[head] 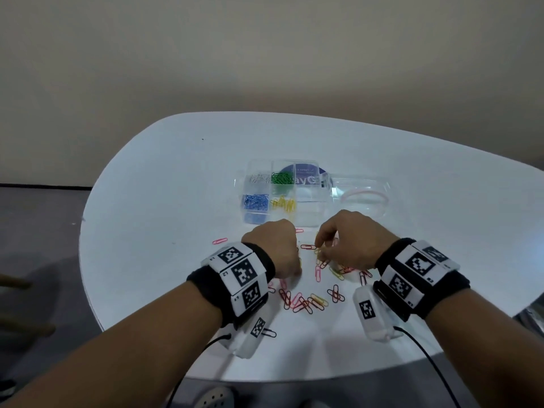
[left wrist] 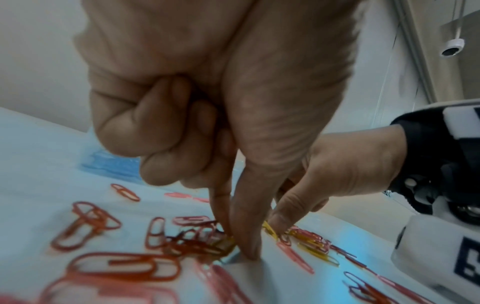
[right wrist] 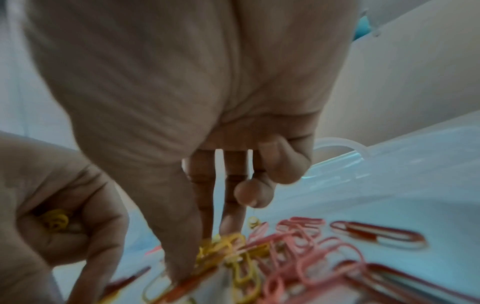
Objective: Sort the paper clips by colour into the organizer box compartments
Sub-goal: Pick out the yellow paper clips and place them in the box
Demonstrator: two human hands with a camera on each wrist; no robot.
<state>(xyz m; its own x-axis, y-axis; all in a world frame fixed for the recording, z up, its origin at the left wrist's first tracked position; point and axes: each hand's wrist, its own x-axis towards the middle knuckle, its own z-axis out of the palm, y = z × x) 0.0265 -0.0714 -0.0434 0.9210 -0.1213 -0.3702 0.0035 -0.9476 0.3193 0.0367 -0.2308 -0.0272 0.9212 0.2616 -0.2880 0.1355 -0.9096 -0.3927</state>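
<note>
The clear organizer box (head: 309,214) sits past my hands, with white, green (head: 281,179), blue (head: 255,201) and yellow (head: 283,204) clips in separate compartments. Loose red, pink and yellow paper clips (head: 297,301) lie scattered on the table between my wrists. My left hand (head: 295,273) keeps several yellow clips (right wrist: 55,221) in its curled fingers, while thumb and index (left wrist: 237,242) press down at a yellow clip (left wrist: 228,244). My right hand (head: 321,254) pinches thumb and fingers (right wrist: 194,257) into a tangle of yellow clips (right wrist: 228,246) among pink ones.
The box's clear lid (head: 363,195) lies open to the right of the box. A single pink clip (head: 220,240) lies to the left of my left hand, and a dark one (head: 269,333) near the white table's front edge (head: 265,378).
</note>
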